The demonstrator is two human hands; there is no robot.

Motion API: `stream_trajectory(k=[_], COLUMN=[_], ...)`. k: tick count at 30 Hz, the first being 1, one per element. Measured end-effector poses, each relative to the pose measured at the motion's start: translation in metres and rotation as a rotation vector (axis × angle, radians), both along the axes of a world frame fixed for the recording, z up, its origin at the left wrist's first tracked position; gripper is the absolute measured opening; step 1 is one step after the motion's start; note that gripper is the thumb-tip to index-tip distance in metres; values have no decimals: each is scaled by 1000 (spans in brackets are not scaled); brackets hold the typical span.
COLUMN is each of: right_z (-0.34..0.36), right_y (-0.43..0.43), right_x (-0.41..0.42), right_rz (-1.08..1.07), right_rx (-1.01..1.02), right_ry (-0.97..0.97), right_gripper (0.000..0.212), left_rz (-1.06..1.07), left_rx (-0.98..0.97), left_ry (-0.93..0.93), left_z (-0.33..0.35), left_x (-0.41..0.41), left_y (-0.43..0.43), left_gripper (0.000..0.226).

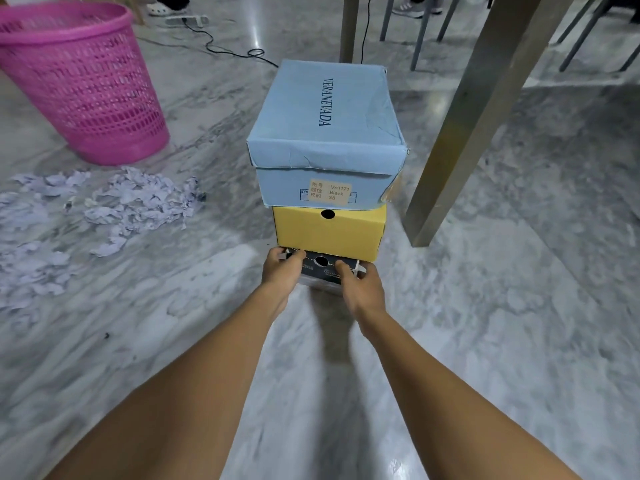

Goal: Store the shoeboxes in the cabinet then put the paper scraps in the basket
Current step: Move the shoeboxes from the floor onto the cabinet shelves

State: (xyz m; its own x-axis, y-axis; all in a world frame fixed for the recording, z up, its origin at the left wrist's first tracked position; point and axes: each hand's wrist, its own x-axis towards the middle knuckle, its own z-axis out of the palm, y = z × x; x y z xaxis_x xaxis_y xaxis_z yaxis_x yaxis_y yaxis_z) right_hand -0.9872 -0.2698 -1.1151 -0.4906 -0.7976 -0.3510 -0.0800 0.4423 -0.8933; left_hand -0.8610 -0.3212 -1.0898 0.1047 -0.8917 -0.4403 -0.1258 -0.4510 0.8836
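Three shoeboxes in one stack, straight ahead of me on the grey marble floor (502, 306): blue box (325, 126) on top with a size label on its near end, yellow box (329, 233) in the middle, dark box (320, 270) at the bottom. My left hand (278, 271) grips the dark box's near left corner, fingers curled over its top edge. My right hand (362, 289) grips the near right corner, thumb up on the end face. Can't tell if the stack is resting on the floor or just off it. Paper scraps (131, 202) lie scattered on the floor to the left, well apart from the stack. Pink basket (86, 91) stands upright just behind the scraps. Table leg (460, 133) stands just right of the stack, not touching it.
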Motion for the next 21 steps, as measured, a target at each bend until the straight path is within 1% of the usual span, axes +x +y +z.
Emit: stream_trajectory(k=[4,7,9,12,16,21], right_z=[0,1,4,8,11,16], right_y=[19,36,48,64,83,107], right_x=[21,44,61,92,136,186], right_rz=[95,160,212,292,407,558], right_rx=[-15,-17,-12,-1,10,22], right_ry=[-21,-34,-37,-26,-3,-14], right_gripper=[41,36,36,40,43,46], left_rz=[45,79,105,157,260,388], left_rx=[-3,-9,1,16,32,31], left_ry=[-26,-3,2,12,14,-19], left_z=[-2,-2,-2,-2,-5,-9], left_x=[31,60,82,117,166,220], left_y=[27,51,68,93,127,171], left_gripper=[20,13,9,12,6,9])
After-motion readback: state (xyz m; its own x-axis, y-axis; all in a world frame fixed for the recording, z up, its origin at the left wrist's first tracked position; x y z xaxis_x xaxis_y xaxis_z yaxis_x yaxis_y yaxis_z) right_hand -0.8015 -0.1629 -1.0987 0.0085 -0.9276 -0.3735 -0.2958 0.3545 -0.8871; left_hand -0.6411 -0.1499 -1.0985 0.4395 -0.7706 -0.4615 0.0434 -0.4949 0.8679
